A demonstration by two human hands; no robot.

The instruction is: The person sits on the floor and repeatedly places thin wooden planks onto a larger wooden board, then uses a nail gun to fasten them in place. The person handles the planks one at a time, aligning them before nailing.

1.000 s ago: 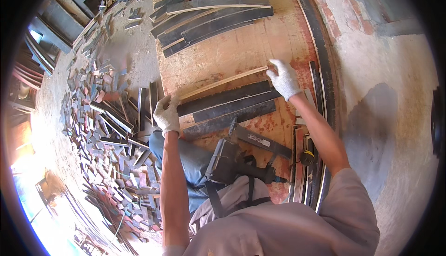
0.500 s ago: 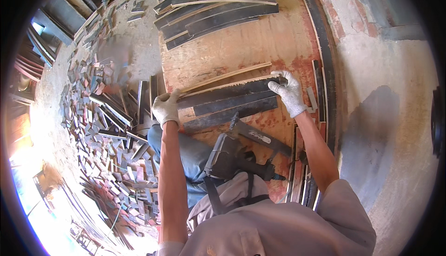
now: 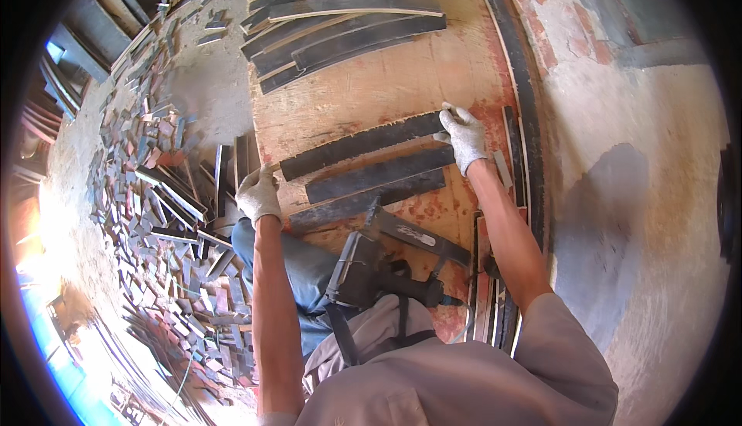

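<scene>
A long dark wooden strip [image 3: 359, 144] with rough pale edges lies lengthwise between my two gloved hands, its dark face up. My left hand [image 3: 260, 194] has its fingers curled at the strip's left end. At the right end, the thumb and fingers of my right hand [image 3: 464, 138] close about the tip. Just nearer to me are a second dark strip [image 3: 379, 173] and a third one [image 3: 363, 203], lying side by side on the plywood board [image 3: 355, 101]. A black nail gun [image 3: 367, 267] rests near my lap, partly over the board.
Several dark curved strips [image 3: 348, 32] are stacked at the far end of the board. Many small wood offcuts [image 3: 166, 271] cover the floor to the left. Long dark strips [image 3: 529, 140] run along the right, beside a worn wall [image 3: 610, 109].
The strip between my hands has turned over flat, showing its broad dark face. The pale strip seen behind it no longer shows. The whole view has shifted slightly.
</scene>
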